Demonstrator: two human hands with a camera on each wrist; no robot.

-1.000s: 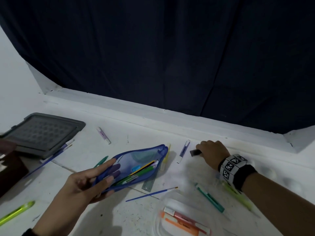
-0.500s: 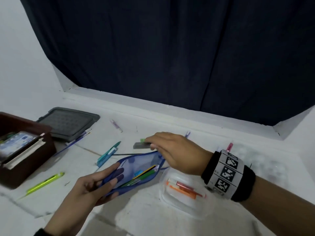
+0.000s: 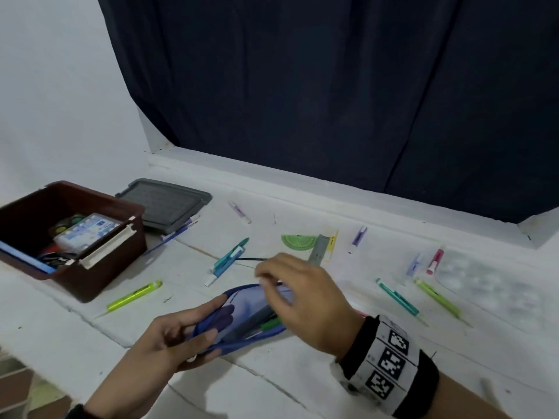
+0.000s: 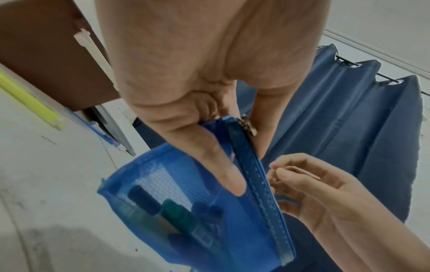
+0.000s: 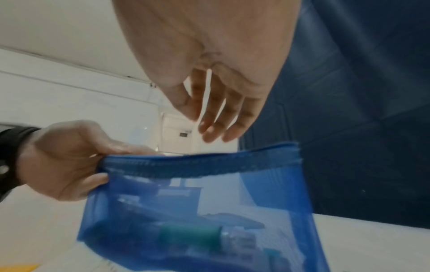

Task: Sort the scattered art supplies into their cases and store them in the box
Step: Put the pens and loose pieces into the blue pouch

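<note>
**Pouch held open, right hand above its mouth**

Blue mesh zipper pouch [image 3: 242, 319] lies low in the centre of the head view, tilted, with its mouth turned up. The left hand [image 3: 169, 343] grips one end: the thumb is inside the opening and the other fingers are curled under the fabric. The right hand [image 3: 302, 300] hovers just above the mouth with relaxed, slightly spread fingers; I see nothing between them, though the picture is blurred there.

To do this step well, I think the left hand should keep the zipper edge spread so the mouth does not fold shut, and each new item should go in lengthwise, beside the pens already inside.

Through the mesh a dark marker [image 4: 144, 199] and a green-capped pen [image 4: 179, 215] show, lying side by side.

Many supplies are still scattered: a lime green pen [image 3: 134, 296] at the left, a teal pen [image 3: 397, 297] at the right, a green protractor [image 3: 298, 242] higher up. The brown plastic box [image 3: 99, 267] stands open at the left edge, already holding some things.
</note>
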